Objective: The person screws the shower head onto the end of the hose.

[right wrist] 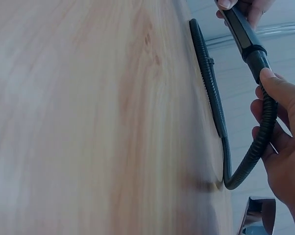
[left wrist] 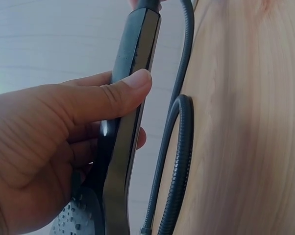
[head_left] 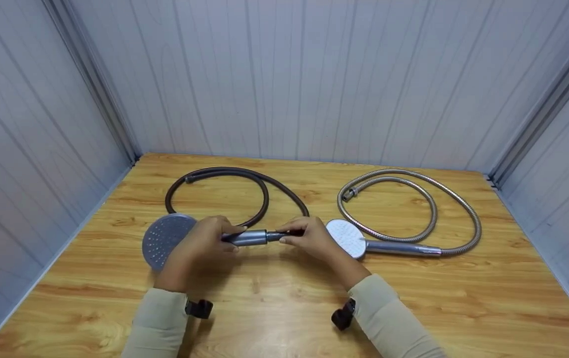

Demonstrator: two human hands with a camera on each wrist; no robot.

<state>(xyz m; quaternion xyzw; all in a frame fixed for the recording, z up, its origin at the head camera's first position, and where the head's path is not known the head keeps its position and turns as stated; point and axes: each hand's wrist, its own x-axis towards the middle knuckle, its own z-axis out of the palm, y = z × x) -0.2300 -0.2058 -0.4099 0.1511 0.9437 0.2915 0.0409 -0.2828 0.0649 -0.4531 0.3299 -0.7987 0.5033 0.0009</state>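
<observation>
My left hand [head_left: 207, 238] grips the handle of a dark shower head [head_left: 165, 237], whose round nozzle face lies to the left of the hand in the head view. In the left wrist view the thumb lies across the flat-sided handle [left wrist: 137, 54], with fingers curled behind. My right hand [head_left: 311, 238] pinches the end fitting of a dark ribbed shower hose [right wrist: 265, 122] between thumb and fingers. That fitting [right wrist: 258, 63] meets the handle's end in line with it; whether it is threaded on I cannot tell. The rest of the hose [head_left: 264, 191] loops behind the hands.
To the right lies a second shower head [head_left: 346, 238] with a white face and chrome handle [head_left: 403, 248]. Its silver hose [head_left: 475, 219] coils behind it. Pale panel walls [head_left: 284, 79] enclose the wooden table [head_left: 274, 318] at the back and both sides.
</observation>
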